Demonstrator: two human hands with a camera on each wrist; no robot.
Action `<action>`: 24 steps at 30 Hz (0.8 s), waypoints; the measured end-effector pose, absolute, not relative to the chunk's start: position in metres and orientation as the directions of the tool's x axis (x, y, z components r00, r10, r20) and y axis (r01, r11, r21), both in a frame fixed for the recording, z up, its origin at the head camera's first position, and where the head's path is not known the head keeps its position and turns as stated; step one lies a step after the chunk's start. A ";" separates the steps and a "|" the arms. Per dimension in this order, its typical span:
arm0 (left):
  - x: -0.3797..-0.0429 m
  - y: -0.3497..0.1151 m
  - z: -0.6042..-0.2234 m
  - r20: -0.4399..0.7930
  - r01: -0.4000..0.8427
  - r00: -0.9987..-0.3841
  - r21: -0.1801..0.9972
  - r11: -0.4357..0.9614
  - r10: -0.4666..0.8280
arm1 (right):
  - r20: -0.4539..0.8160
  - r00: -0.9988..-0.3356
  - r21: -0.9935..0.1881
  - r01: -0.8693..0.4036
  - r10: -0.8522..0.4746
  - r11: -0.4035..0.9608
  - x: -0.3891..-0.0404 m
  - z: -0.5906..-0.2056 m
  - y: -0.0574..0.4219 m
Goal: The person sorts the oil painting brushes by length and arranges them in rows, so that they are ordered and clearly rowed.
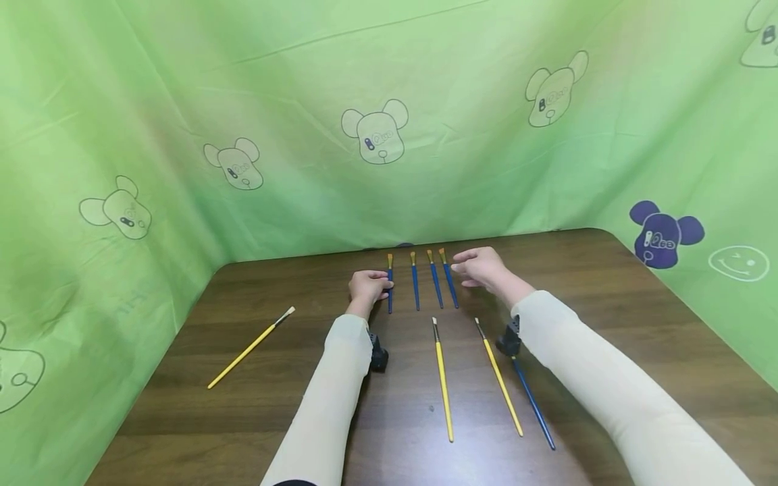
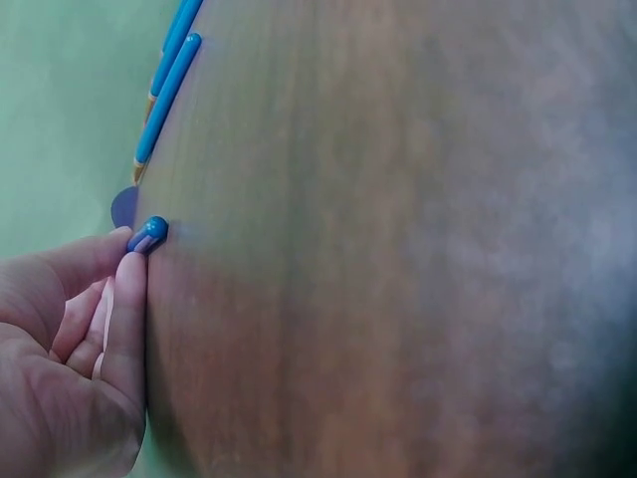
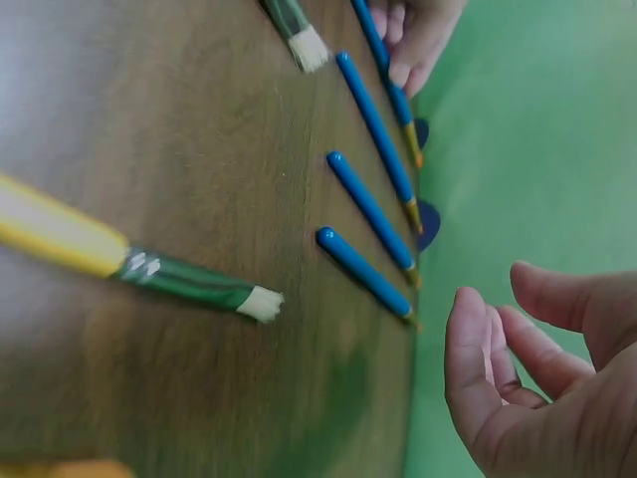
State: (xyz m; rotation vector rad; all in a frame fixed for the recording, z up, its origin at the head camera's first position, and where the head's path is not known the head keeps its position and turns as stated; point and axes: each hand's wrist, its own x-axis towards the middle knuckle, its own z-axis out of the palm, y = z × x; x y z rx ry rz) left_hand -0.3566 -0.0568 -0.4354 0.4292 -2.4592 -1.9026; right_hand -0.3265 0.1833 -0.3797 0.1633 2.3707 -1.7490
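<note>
My left hand (image 1: pixel 368 286) pinches the leftmost blue paintbrush (image 1: pixel 390 305) between thumb and finger. In the left wrist view the rounded blue handle end (image 2: pixel 151 231) shows at the fingertips. To its right, further blue paintbrushes lie in a row, bristles towards the far edge: one (image 1: pixel 416 287), another (image 1: pixel 435 286) and the rightmost one (image 1: pixel 450 286). Just right of that last one hovers my right hand (image 1: pixel 481 266). Its fingers are loosely bent and hold nothing, as the right wrist view also shows, apart from the brushes.
Nearer me lie two yellow paintbrushes, one (image 1: pixel 444 385) in the middle and one (image 1: pixel 500 378) to its right. A longer blue brush (image 1: pixel 535 405) is partly hidden by my right wrist camera. Another yellow brush (image 1: pixel 249 348) lies far left. Green cloth (image 1: pixel 304 216) borders the wooden table (image 1: pixel 182 432).
</note>
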 end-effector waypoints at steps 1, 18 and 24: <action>-0.357 -0.057 -0.435 -0.165 -0.214 -0.962 0.950 0.226 -0.216 | -0.215 -0.976 -0.936 0.196 -0.032 0.293 -0.323 -0.379 0.185; -0.359 -0.057 -0.431 -0.201 -0.259 -0.952 0.931 0.257 -0.231 | -0.090 -0.992 -0.925 0.051 -0.087 0.377 -0.249 -0.377 0.218; -0.358 -0.059 -0.430 -0.205 -0.265 -0.950 0.928 0.262 -0.235 | -0.003 -0.999 -0.907 -0.018 -0.050 0.421 -0.223 -0.392 0.231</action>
